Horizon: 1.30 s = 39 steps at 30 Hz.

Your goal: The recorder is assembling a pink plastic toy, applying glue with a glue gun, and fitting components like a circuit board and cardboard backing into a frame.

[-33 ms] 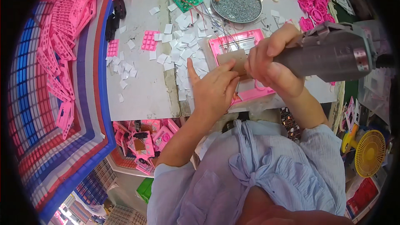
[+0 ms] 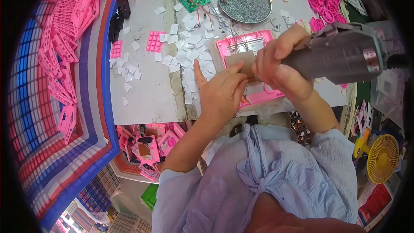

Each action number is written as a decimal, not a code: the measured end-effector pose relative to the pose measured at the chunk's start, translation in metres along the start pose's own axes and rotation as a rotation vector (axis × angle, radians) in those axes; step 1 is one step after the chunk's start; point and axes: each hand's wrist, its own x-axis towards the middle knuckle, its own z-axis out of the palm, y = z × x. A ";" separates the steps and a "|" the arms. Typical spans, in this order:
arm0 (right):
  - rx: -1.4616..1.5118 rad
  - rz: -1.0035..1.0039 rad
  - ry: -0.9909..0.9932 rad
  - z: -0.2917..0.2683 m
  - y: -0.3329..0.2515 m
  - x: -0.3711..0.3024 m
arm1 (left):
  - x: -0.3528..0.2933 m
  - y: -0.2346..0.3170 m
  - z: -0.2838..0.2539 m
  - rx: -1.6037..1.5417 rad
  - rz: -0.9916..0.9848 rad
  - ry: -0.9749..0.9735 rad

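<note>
The right hand (image 2: 284, 67) gripped a grey power driver (image 2: 338, 56); the left (image 2: 222, 88) lay open, fingers outstretched. Under its fingertips, a wired brown board (image 2: 241, 58) already lay over the pink casing (image 2: 264, 98) — whether fastened, the hands hid.

Table (image 2: 151, 88) bearing pink frame (image 2: 261, 99), white squares (image 2: 194, 55)

Right of centre, the right hand (image 2: 284, 67) gripped a driver (image 2: 338, 56). At centre, the left hand (image 2: 221, 91) touched a board (image 2: 239, 59) over a pink frame (image 2: 264, 98). A dish (image 2: 246, 22) of metal pieces (image 2: 246, 4) stood at top centre.
</note>
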 end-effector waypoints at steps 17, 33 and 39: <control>-0.095 0.094 -0.006 0.000 0.014 -0.009 | -0.002 -0.006 0.002 -0.015 0.027 0.007; -0.564 0.084 -0.332 0.002 0.005 -0.008 | -0.003 -0.002 -0.012 0.075 0.120 -0.162; -0.788 0.111 -0.404 0.001 0.009 -0.016 | -0.002 -0.002 -0.013 0.065 0.117 -0.172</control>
